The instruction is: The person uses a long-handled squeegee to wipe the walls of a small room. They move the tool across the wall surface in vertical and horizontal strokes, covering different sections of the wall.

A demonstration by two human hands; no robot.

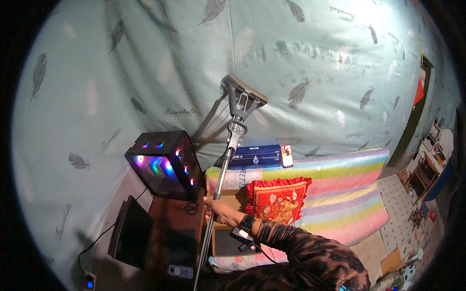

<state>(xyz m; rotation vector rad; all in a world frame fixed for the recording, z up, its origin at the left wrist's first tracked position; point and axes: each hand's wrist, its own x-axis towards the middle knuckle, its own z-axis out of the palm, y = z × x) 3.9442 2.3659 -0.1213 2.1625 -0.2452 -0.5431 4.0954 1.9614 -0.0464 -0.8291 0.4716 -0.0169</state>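
My right hand is closed around the metal pole of a sponge mop, reaching in from the lower right with a device strapped at the wrist. The pole slants up to the mop head, whose pad is up at the feather-patterned wall fabric; whether it presses on the cloth cannot be told. The pole's lower end runs out of the picture's bottom edge. My left hand is out of view. Beyond my right hand lies a red frilled cushion beside an open cardboard box.
A lit computer case and a monitor stand on the left by a brown desk with scissors. Behind the cushion, a blue box and a phone rest on the striped sofa cover.
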